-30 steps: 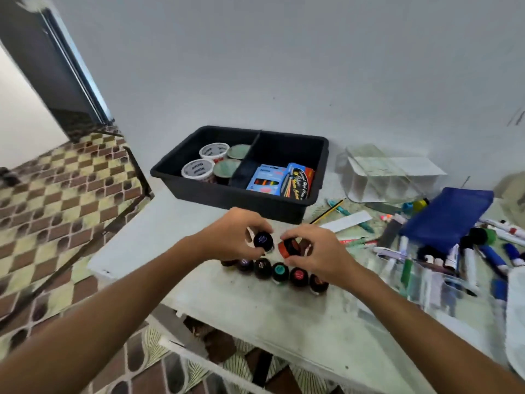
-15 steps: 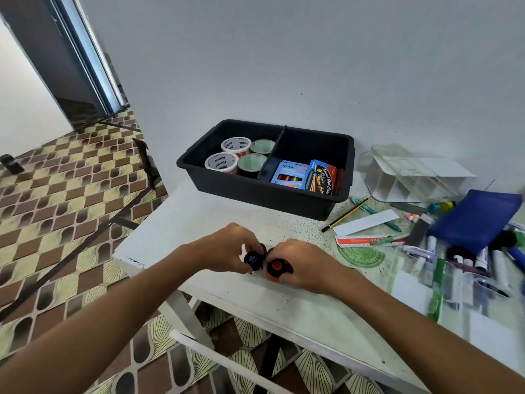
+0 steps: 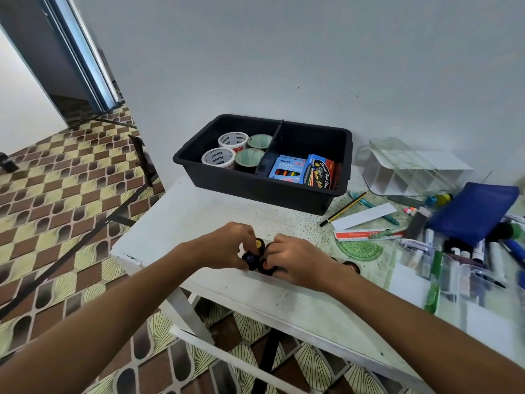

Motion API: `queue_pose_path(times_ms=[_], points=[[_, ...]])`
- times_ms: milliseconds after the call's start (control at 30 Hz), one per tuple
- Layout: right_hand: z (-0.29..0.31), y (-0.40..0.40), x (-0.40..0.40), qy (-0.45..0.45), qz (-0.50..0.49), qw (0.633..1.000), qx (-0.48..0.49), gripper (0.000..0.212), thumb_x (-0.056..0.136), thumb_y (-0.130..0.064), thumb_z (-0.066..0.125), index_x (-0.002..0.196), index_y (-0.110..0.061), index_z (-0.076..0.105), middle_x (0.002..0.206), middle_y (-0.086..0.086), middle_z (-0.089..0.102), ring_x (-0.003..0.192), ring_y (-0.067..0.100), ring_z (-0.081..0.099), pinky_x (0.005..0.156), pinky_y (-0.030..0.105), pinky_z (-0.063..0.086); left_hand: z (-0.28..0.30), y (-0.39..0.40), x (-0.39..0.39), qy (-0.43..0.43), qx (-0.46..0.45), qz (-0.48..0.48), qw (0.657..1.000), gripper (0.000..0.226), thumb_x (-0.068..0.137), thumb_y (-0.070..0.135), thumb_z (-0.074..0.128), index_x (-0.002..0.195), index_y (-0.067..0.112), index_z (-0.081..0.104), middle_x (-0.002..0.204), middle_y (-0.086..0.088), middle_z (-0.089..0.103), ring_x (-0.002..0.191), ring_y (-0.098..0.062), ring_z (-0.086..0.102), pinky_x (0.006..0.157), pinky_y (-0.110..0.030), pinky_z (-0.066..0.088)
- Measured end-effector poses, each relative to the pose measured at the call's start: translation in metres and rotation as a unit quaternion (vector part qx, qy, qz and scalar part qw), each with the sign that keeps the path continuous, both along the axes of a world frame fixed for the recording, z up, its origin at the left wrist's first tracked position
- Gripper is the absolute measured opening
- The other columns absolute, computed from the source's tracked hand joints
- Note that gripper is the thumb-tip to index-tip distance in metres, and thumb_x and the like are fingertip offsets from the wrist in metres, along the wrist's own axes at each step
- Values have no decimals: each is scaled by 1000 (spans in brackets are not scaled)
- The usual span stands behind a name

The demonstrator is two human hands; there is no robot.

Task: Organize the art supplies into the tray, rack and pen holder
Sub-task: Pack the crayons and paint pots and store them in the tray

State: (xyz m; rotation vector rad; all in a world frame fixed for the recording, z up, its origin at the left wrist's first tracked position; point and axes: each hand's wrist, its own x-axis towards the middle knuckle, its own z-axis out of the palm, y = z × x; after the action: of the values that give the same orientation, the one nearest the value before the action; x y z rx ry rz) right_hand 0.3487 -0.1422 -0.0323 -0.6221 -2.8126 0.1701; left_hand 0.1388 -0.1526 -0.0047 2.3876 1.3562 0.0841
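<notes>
Small black paint bottles with coloured caps stand in a cluster near the table's front edge. My left hand [image 3: 227, 245] grips a blue-capped bottle [image 3: 250, 257], with a yellow-capped bottle [image 3: 259, 243] just behind it. My right hand [image 3: 295, 260] grips a red-capped bottle [image 3: 267, 267]. Another bottle [image 3: 351, 267] shows to the right of my right wrist. The black two-compartment tray [image 3: 255, 189] holds tape rolls [image 3: 218, 157] on the left and crayon boxes [image 3: 289, 169] on the right. A clear rack [image 3: 403, 172] sits behind and to the right.
A pencil [image 3: 343, 209], white card [image 3: 365, 216], ruler [image 3: 366, 234], green protractor [image 3: 360, 248], blue pouch [image 3: 474, 209] and a clear holder with markers [image 3: 460, 263] crowd the table's right side. The table edge [image 3: 147, 251] drops to tiled floor on the left.
My view has swung so the tray and table sit further right. Both hands have come lower toward the front edge, each still holding a bottle. A yellow cap now shows.
</notes>
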Motion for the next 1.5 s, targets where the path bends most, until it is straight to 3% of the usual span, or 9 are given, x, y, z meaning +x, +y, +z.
queue_pose_path(times_ms=[333, 500, 600, 767, 900, 1100, 1200, 1367, 1500], points=[[1, 3, 5, 24, -1, 999, -31, 15, 73, -13, 76, 87, -17, 77, 82, -2, 68, 73, 23, 52, 52, 29, 43, -3, 0, -1, -18, 10, 19, 1000, 16, 85, 19, 70, 99, 18, 75, 99, 3, 66, 82, -7, 54, 67, -4, 38], [6, -3, 6, 14, -17, 999, -34, 22, 78, -6, 67, 96, -14, 76, 89, 1, 68, 79, 24, 50, 56, 34, 44, -9, 1, -8, -50, -14, 28, 998, 15, 79, 24, 76, 94, 24, 76, 92, 9, 64, 81, -5, 55, 66, -13, 46], [10, -6, 9, 18, -27, 998, -50, 26, 81, -6, 62, 103, -15, 74, 97, 4, 66, 86, 24, 50, 61, 30, 37, -8, 2, -7, -17, -9, 41, 999, 17, 78, 27, 77, 94, 29, 73, 93, 13, 62, 80, -4, 55, 68, -17, 47], [12, -4, 39, 76, -81, 991, -80, 25, 80, -6, 58, 100, -11, 73, 98, 10, 64, 90, 29, 57, 67, 40, 51, 7, 10, 22, -69, 45, 5, 997, 16, 72, 43, 71, 85, 35, 69, 79, 18, 62, 81, -3, 57, 62, -8, 42], [25, 2, 89, 141, -142, 976, -85, 24, 79, -3, 57, 95, -9, 73, 97, 9, 66, 89, 29, 62, 68, 40, 53, 13, 20, 80, -125, 60, -37, 990, 24, 71, 48, 60, 85, 31, 70, 75, 20, 62, 74, 0, 59, 57, -6, 41], [38, 7, 203, 193, -292, 933, -83, 24, 83, -11, 53, 97, -11, 73, 92, 3, 66, 84, 20, 61, 73, 40, 52, 15, 35, 208, -171, 63, -164, 969, 25, 76, 41, 60, 85, 21, 72, 77, 16, 62, 70, 4, 55, 60, -6, 39], [40, 1, 269, 225, -370, 899, -70, 23, 83, -10, 54, 94, -9, 73, 91, 3, 69, 81, 17, 62, 72, 35, 51, 16, 39, 282, -197, 112, -217, 950, 23, 78, 38, 60, 88, 21, 72, 80, 13, 65, 74, 3, 51, 67, -11, 38], [35, -8, 370, 261, -480, 836, -56, 21, 82, -9, 56, 93, -10, 74, 89, 3, 71, 79, 15, 62, 73, 33, 51, 8, 53, 392, -233, 229, -225, 918, 22, 78, 29, 60, 92, 17, 72, 82, 7, 68, 80, -15, 51, 69, -34, 45], [28, -9, 434, 232, -561, 794, -40, 23, 84, 2, 58, 98, -8, 74, 94, 7, 70, 83, 23, 63, 76, 37, 52, 2, 79, 458, -136, 230, -146, 953, 33, 81, 31, 59, 110, 19, 68, 96, 5, 68, 96, -19, 47, 78, -37, 36]])
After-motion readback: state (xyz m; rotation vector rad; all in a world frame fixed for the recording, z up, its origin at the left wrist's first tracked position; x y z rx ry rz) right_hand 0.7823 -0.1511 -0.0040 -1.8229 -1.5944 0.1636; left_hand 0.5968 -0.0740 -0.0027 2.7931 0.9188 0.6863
